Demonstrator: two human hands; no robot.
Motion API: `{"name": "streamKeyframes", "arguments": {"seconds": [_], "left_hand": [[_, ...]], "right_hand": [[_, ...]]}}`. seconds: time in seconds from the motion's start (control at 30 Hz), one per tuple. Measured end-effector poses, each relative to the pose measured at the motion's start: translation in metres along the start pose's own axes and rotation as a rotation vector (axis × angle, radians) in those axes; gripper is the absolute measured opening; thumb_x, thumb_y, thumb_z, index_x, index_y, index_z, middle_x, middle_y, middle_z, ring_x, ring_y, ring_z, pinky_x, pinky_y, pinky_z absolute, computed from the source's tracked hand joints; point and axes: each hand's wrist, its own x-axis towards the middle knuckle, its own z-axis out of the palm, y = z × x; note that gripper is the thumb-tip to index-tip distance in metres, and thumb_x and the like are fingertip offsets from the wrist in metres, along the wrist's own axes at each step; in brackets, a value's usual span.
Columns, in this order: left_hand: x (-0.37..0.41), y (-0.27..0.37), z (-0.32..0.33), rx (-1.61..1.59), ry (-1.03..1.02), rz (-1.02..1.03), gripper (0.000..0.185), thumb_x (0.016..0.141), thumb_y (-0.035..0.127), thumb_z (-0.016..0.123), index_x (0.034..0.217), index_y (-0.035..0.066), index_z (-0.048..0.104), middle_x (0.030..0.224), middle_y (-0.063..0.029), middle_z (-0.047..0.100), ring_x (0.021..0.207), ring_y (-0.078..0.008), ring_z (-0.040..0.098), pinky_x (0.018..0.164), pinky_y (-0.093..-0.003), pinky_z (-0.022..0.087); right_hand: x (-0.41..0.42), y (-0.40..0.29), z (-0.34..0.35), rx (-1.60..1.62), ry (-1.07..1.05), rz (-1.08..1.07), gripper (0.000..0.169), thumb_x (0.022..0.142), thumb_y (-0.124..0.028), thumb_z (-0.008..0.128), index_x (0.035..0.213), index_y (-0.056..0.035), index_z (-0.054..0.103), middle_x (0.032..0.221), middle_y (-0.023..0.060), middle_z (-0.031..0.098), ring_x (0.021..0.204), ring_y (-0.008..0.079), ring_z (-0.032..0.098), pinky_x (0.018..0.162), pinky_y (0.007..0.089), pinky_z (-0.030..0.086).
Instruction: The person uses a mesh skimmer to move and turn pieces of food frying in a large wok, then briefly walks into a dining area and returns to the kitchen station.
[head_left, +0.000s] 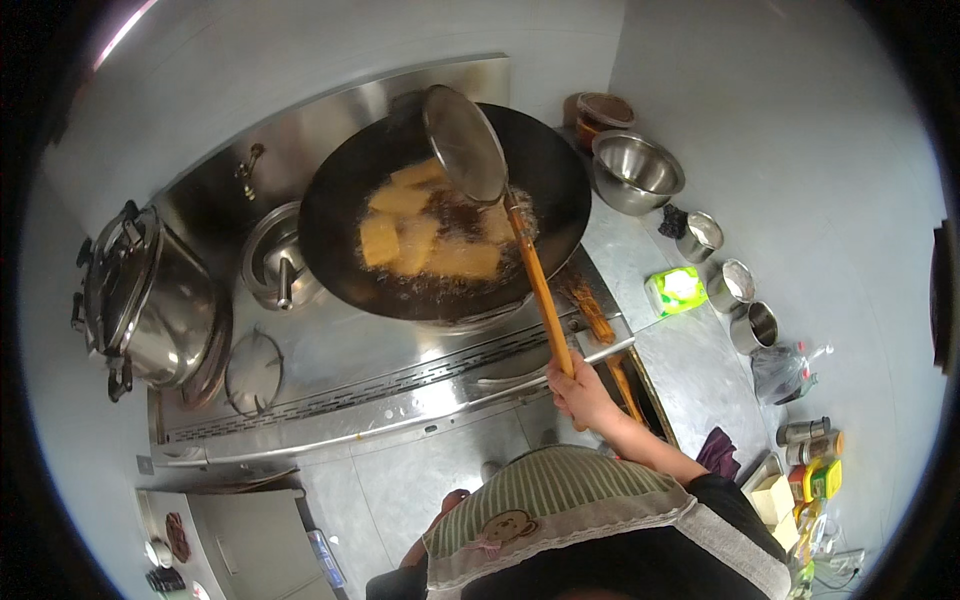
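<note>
My right hand grips the long wooden handle of a round skimmer. Its metal head is tilted over the far part of a large black wok. In the wok, several yellow slabs of food lie in bubbling dark oil. The skimmer head hides part of the oil and carries nothing that I can make out. Low beside the striped apron, my left hand shows only in part, and its fingers are mostly hidden.
A large lidded steel pot stands left on the steel stove, near a wire ring and a small pan. To the right are a steel bowl, a green tissue pack, metal cups and a wok brush.
</note>
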Motion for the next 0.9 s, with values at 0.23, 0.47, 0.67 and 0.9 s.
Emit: {"name": "streamKeyframes", "arguments": {"seconds": [0.23, 0.47, 0.67, 0.9], "left_hand": [[0.011, 0.006, -0.008, 0.078, -0.039, 0.006, 0.034, 0.075, 0.034, 0.051, 0.101, 0.013, 0.058, 0.099, -0.0106, 0.059, 0.093, -0.0265, 0.055, 0.077, -0.0383, 0.044], [0.009, 0.011, -0.014, 0.119, -0.074, 0.013, 0.034, 0.076, 0.034, 0.051, 0.102, 0.013, 0.057, 0.099, -0.0105, 0.058, 0.093, -0.0265, 0.055, 0.077, -0.0385, 0.044], [0.0, 0.01, -0.01, 0.121, -0.078, -0.003, 0.034, 0.076, 0.034, 0.051, 0.102, 0.013, 0.057, 0.1, -0.0104, 0.058, 0.094, -0.0265, 0.054, 0.077, -0.0387, 0.044], [-0.005, 0.007, -0.011, 0.13, -0.064, -0.024, 0.035, 0.076, 0.034, 0.051, 0.103, 0.013, 0.056, 0.1, -0.0103, 0.058, 0.094, -0.0266, 0.054, 0.077, -0.0389, 0.044]], "right_hand": [[-0.004, -0.013, -0.007, 0.019, -0.015, 0.027, 0.015, 0.081, -0.012, 0.049, 0.091, -0.0014, 0.046, 0.065, 0.0056, 0.048, 0.053, 0.0131, 0.049, 0.046, 0.0264, 0.04], [0.0, -0.016, -0.015, 0.015, -0.109, 0.088, 0.011, 0.087, -0.016, 0.044, 0.091, -0.0056, 0.044, 0.06, -0.0006, 0.041, 0.048, 0.006, 0.038, 0.04, 0.0202, 0.031], [0.001, -0.011, -0.013, 0.092, -0.103, 0.077, 0.02, 0.088, -0.025, 0.044, 0.093, -0.0068, 0.042, 0.058, -0.0015, 0.038, 0.044, 0.0054, 0.033, 0.038, 0.0199, 0.027], [0.008, -0.006, -0.031, 0.018, -0.155, -0.009, 0.021, 0.083, -0.024, 0.05, 0.085, -0.0039, 0.045, 0.059, 0.0029, 0.047, 0.048, 0.0102, 0.045, 0.04, 0.0249, 0.036]]}}
